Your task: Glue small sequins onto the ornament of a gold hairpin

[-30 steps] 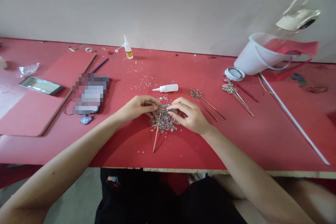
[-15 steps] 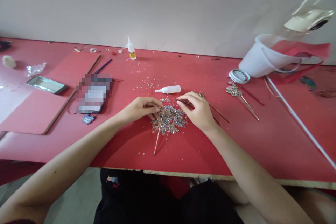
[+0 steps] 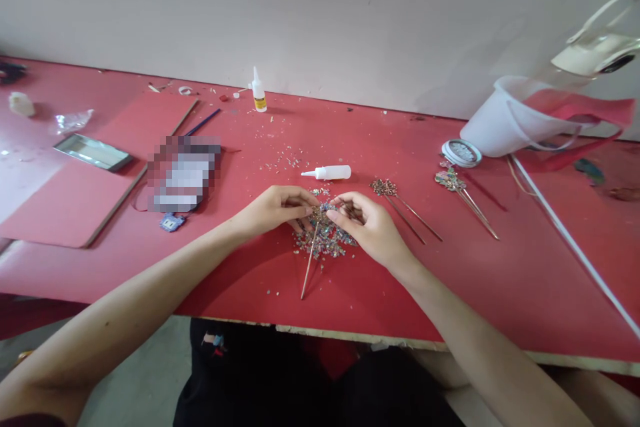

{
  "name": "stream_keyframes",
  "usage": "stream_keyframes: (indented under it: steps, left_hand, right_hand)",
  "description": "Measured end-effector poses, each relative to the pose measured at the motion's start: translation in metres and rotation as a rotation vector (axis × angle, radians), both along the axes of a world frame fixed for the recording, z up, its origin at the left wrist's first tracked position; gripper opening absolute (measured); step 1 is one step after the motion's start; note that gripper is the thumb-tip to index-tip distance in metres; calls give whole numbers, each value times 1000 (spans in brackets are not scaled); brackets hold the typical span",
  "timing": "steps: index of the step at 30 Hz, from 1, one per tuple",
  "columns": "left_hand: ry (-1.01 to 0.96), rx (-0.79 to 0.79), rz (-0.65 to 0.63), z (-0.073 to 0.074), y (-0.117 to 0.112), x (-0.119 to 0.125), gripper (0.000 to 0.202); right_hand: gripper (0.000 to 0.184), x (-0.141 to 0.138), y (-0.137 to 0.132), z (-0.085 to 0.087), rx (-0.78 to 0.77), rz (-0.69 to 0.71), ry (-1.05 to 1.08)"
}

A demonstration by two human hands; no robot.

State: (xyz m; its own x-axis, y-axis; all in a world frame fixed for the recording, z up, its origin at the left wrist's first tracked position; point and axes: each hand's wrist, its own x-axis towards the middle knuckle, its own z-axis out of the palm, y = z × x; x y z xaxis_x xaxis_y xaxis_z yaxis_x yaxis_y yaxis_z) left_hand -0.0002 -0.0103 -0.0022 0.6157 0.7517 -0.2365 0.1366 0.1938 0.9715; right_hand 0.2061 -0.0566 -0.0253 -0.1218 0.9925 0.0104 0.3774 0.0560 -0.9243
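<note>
My left hand (image 3: 277, 212) is closed on the ornate head of a gold-coloured hairpin (image 3: 310, 261), whose prong slants down toward me. Thumb and forefinger of my right hand (image 3: 375, 230) are pinched together at that head, and slim dark tweezers (image 3: 354, 211) lie across the palm, mostly covered by the fingers. Beneath both hands spreads a pile of small shiny chips (image 3: 330, 245). Just beyond them a white glue bottle (image 3: 334, 173) lies on its side. To the right rest a bare two-pronged hairpin (image 3: 384, 188) and another with a coloured head (image 3: 450, 179).
On the red table (image 3: 240, 280), a second glue bottle (image 3: 259, 95) stands near the wall. At right are a white bucket (image 3: 505, 117), a round tub (image 3: 461, 153) and a white strip (image 3: 575, 247). Leftward lie a blurred-out device (image 3: 185, 173), a tray (image 3: 93, 150) and a board (image 3: 65, 207).
My right hand has moved left and down to the hairpin's head, with the tweezers drawn back into the palm. My left hand keeps its hold. The view has shifted slightly.
</note>
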Motion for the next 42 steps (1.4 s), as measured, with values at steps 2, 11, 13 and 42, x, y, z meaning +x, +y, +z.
stream_keyframes:
  steps: [2, 11, 13, 42]
  left_hand:
    - [-5, -1, 8, 2, -2, 1, 15]
    - [-22, 3, 58, -2, -5, 2, 17]
    - [-27, 9, 62, -4, -5, 2, 17]
    - [12, -70, 21, 3, -6, 3, 28]
  right_hand:
    - [30, -3, 2, -2, -42, 15, 33]
    - [25, -11, 5, 2, -54, 66, 77]
    - [25, -12, 5, 2, -46, 72, 72]
    - [19, -11, 3, 9, 162, -5, 19]
